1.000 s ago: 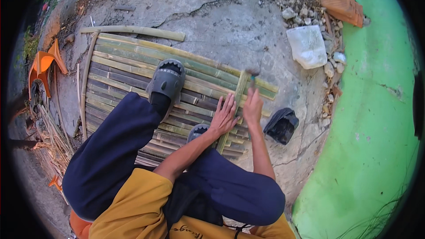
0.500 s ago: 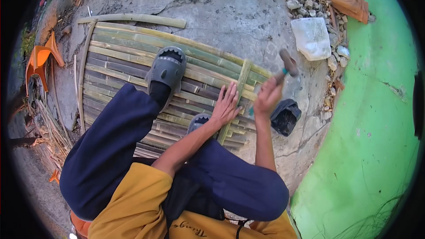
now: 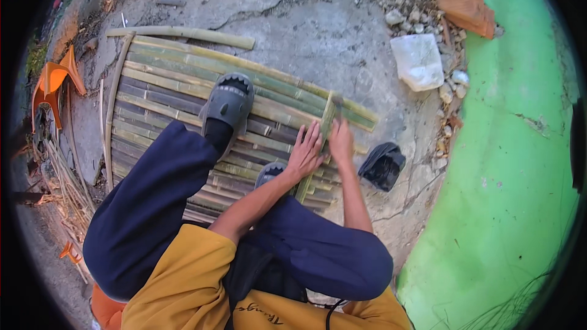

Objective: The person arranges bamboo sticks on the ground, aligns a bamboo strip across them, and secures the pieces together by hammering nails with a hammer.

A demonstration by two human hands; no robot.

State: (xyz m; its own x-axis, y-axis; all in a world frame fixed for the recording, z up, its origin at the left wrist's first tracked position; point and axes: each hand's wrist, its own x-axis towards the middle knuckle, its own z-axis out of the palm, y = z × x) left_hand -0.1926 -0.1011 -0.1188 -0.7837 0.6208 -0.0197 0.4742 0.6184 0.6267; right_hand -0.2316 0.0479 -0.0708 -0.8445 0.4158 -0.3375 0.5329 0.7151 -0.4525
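Note:
A panel of split bamboo slats (image 3: 177,67) lies on the ground, with a bamboo crosspiece (image 3: 328,110) laid over the slats near its right end. My left hand (image 3: 306,154) rests flat on the slats just left of that crosspiece, fingers stretched out. Closed around a hammer, my right hand (image 3: 342,142) is low beside the crosspiece. The hammer's head (image 3: 338,106) is blurred and sits at the crosspiece; most of its handle is hidden by the hand. Whether a nail is under it I cannot tell.
My foot in a grey slipper (image 3: 229,105) stands on the slats. To the right lie a dark pouch-like thing (image 3: 382,166), a white block (image 3: 417,62), rubble and orange tiles (image 3: 466,11) along a green wall (image 3: 489,208). An orange plastic piece (image 3: 56,79) lies left.
My right hand has swung down and left, bringing the raised hammer to the crosspiece. The left hand stays on the slats. The whole view has shifted slightly.

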